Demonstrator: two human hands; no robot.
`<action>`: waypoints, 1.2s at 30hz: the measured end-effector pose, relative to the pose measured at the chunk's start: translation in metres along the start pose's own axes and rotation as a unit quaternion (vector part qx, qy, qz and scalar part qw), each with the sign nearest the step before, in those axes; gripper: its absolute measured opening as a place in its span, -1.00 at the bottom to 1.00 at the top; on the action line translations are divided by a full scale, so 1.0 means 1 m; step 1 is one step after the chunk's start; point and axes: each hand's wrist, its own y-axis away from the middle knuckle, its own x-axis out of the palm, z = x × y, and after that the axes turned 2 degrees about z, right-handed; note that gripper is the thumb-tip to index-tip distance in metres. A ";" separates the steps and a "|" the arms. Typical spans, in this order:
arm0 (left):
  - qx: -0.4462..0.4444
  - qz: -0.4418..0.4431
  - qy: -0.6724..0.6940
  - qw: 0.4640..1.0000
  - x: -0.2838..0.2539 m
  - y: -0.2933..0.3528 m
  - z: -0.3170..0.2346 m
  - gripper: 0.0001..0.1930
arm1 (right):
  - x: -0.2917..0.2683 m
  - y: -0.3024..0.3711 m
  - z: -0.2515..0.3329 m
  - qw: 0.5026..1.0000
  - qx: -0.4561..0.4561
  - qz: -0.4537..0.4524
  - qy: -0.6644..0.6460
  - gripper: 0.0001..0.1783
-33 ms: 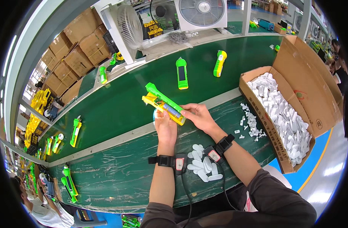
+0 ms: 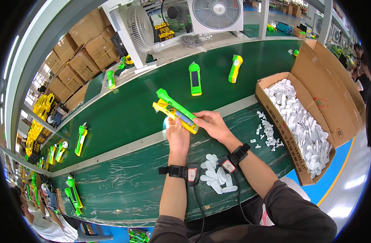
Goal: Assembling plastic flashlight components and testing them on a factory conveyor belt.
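Both my hands hold a green and yellow flashlight [image 2: 169, 99] above the near edge of the conveyor belt. Its two shell halves are parted at the head end. A bluish cylindrical battery and thin wires show in the gap. From below, my left hand [image 2: 178, 137] closes its fingers round the yellow half. My right hand [image 2: 214, 125] pinches the tail end, thumb against the green half; its other fingers are partly hidden. Both wrists wear black straps with small boxes and cables. White oval plastic pieces [image 2: 220, 177] lie loosely piled between my forearms on the green work surface [image 2: 137, 178].
A cardboard box [image 2: 274, 129] of white pieces stands at right, with small white parts [image 2: 267, 131] beside it. More flashlights lie on the green belt [image 2: 132, 109], including one with a dark panel [image 2: 195, 79]. Another flashlight pair [image 2: 73, 195] lies at left.
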 end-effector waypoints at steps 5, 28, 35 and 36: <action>-0.025 -0.003 0.038 0.999 0.006 -0.002 -0.001 -0.57 | 0.000 -0.002 0.004 0.998 -0.011 0.026 0.048 -0.69; -0.076 -0.062 0.058 0.994 0.005 -0.006 -0.003 -0.49 | 0.019 0.093 0.098 0.820 -0.037 0.216 0.529 -0.88; -0.081 -0.086 0.050 0.992 0.003 0.002 -0.001 -0.53 | 0.044 0.111 0.078 0.763 0.058 0.144 0.627 -0.76; -0.076 -0.086 0.050 0.992 0.004 0.003 -0.001 -0.53 | 0.046 0.112 0.076 0.763 0.054 0.145 0.628 -0.76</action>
